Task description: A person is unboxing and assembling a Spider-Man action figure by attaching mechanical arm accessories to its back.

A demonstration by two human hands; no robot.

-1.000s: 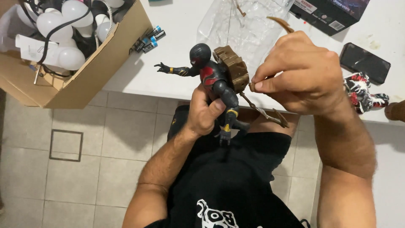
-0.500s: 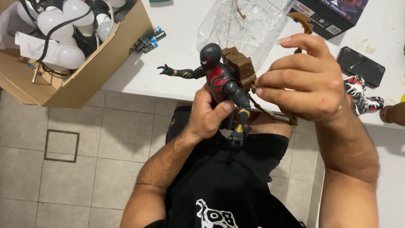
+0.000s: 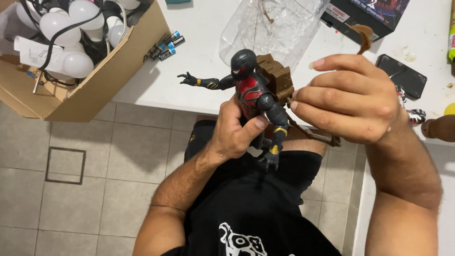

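Note:
My left hand [image 3: 235, 132] grips a black and red action figure [image 3: 252, 92] around its waist and legs, thumb across the front. One figure arm stretches out to the left; the other hangs down. A brown block-like accessory [image 3: 276, 77] sits on the figure's back, with brown strap-like pieces [image 3: 318, 138] trailing below. My right hand [image 3: 351, 102] pinches at that brown piece from the right, fingers curled. A thin brown curl [image 3: 364, 37] sticks up above my right fingers.
White table [image 3: 199, 76] ahead holds clear plastic packaging [image 3: 277, 23], a dark toy box [image 3: 365, 14], a black phone [image 3: 400, 76], small batteries [image 3: 167, 45] and another figure [image 3: 411, 111] at right. A cardboard box [image 3: 102, 83] of white bulbs overhangs the table's left edge. Tiled floor below.
Both hands and the figure have shifted slightly right and up. My right hand's fingers have moved onto the brown piece on the figure's back.

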